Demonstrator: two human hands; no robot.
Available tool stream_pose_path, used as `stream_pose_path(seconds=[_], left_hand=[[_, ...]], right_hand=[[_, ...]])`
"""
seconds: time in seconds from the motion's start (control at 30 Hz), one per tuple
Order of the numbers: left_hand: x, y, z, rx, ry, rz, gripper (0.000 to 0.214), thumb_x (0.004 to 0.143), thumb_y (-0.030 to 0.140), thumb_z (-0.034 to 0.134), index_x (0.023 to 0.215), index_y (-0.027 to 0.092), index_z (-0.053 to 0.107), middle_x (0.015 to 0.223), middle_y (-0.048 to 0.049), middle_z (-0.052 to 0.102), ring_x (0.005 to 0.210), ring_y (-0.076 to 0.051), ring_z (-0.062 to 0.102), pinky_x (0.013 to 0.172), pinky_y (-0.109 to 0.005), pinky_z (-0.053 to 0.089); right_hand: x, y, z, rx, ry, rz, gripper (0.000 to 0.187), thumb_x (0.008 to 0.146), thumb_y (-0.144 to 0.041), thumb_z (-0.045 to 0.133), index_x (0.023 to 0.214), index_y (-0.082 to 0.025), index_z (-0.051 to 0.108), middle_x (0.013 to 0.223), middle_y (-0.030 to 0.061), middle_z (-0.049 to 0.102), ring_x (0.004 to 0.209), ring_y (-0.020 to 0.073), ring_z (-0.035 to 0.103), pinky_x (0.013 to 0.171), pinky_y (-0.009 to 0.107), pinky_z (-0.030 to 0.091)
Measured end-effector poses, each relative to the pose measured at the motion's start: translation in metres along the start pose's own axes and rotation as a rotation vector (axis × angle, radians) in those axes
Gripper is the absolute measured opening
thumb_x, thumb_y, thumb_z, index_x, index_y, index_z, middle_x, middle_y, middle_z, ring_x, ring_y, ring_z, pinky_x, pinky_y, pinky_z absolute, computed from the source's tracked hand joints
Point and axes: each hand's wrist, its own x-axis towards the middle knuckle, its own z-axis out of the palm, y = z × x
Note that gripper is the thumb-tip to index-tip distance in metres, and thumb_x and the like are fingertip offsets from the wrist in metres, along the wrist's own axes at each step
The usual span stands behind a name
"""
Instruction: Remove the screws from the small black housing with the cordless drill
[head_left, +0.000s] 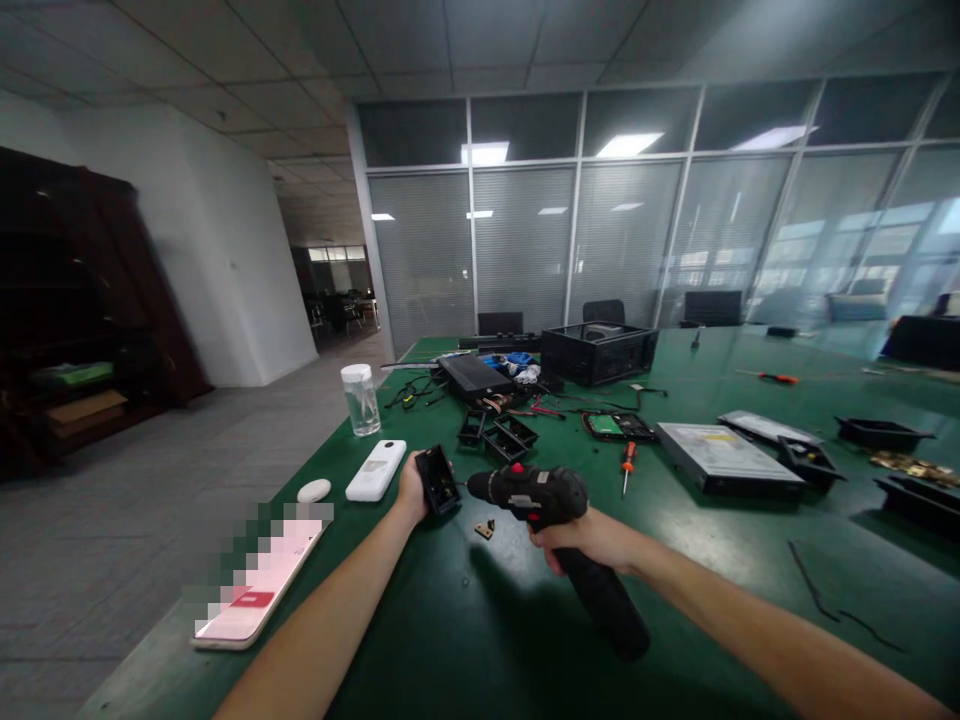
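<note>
My left hand (pixel 412 489) grips a small black plastic box (pixel 437 480), tilted with its open side towards the right. Small metal-coloured bits show inside it. Wrapped round the handle of a black cordless drill (pixel 536 492) is my right hand (pixel 581 538). The drill points left, and its bit tip is at the box's right edge; whether it touches a screw I cannot tell. Below the drill's nose, small brass-coloured pieces (pixel 485 529) lie on the green table (pixel 465 640). Several black plastic frames (pixel 510 437) sit just beyond my hands.
Left are a water bottle (pixel 361 400), a white device (pixel 376 471), a white oval case (pixel 313 491) and a phone (pixel 270 590). Right lie an orange screwdriver (pixel 628 467), an optical drive (pixel 727 462) and black trays (pixel 881 434). A black metal case (pixel 598 353) stands behind, beside tangled cables.
</note>
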Motion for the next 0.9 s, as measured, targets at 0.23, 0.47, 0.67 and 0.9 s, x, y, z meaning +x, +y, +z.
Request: stream_pose_path(seconds=[0.23, 0.47, 0.67, 0.9], left_hand=[[-0.0018, 0.0011, 0.0003, 0.008, 0.019, -0.027, 0.024, 0.078, 0.028, 0.043, 0.07, 0.014, 0.061, 0.06, -0.008, 0.064, 0.055, -0.021, 0.064, 0.05, -0.031, 0.05], [-0.0025, 0.0016, 0.0009, -0.027, 0.037, -0.038, 0.022, 0.078, 0.027, 0.043, 0.074, 0.015, 0.061, 0.056, -0.006, 0.062, 0.053, -0.021, 0.063, 0.049, -0.031, 0.049], [-0.0015, -0.0001, -0.0008, 0.008, 0.016, -0.014, 0.024, 0.078, 0.029, 0.043, 0.07, 0.014, 0.06, 0.059, -0.0074, 0.064, 0.053, -0.021, 0.063, 0.049, -0.031, 0.049], [0.0001, 0.0004, -0.0017, -0.004, 0.025, -0.029, 0.025, 0.079, 0.031, 0.044, 0.072, 0.014, 0.062, 0.059, -0.0077, 0.064, 0.055, -0.022, 0.063, 0.049, -0.032, 0.049]], right_hand=[[0.0027, 0.0041, 0.0005, 0.017, 0.021, 0.003, 0.014, 0.065, -0.024, 0.06, 0.076, -0.016, 0.055, 0.047, -0.003, 0.058, 0.042, 0.0111, 0.051, 0.044, 0.021, 0.036], [0.005, 0.0077, 0.0001, 0.03, 0.022, 0.004, 0.012, 0.065, -0.024, 0.061, 0.07, -0.016, 0.054, 0.046, -0.0031, 0.056, 0.041, 0.0106, 0.05, 0.044, 0.022, 0.036], [0.0034, 0.0053, 0.0013, 0.037, 0.026, -0.015, 0.011, 0.065, -0.023, 0.061, 0.07, -0.016, 0.054, 0.046, -0.0035, 0.056, 0.042, 0.0109, 0.051, 0.044, 0.022, 0.036], [0.0037, 0.0056, 0.0005, 0.002, 0.016, 0.001, 0.011, 0.065, -0.024, 0.06, 0.071, -0.017, 0.054, 0.048, -0.003, 0.057, 0.042, 0.0108, 0.051, 0.045, 0.022, 0.036]])
